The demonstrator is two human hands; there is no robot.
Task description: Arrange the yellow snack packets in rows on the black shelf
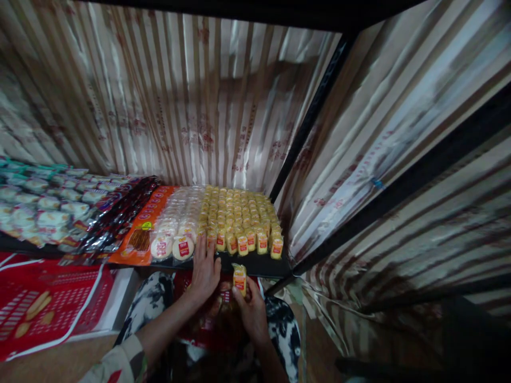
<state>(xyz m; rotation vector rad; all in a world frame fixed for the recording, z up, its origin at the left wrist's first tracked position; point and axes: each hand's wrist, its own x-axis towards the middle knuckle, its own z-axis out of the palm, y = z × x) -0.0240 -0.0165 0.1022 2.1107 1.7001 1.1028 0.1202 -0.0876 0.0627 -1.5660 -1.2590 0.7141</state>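
My left hand point(205, 274) lies with its fingers stretched out against the front of the wrapped snacks, at the left end of several rows of small yellow packaged cakes point(239, 213). In my right hand point(252, 308) is one yellow packaged cake point(239, 279) with a red and orange label, held upright between thumb and fingers just in front of the shelf edge. Beside my left hand stand rows of round white wrapped biscuits point(183, 247) with red labels. A red basket point(223, 332) sits between my knees; its contents are dim and partly hidden by my arms.
The snacks stand on a black shelf point(255, 264). Left of the biscuits are an orange snack packet point(139, 234), dark packets point(106, 229) and green-white packets point(51, 218). A red basket point(85, 298) stands at lower left. Black posts point(315, 111) and striped plastic sheeting point(191, 106) enclose the shelf.
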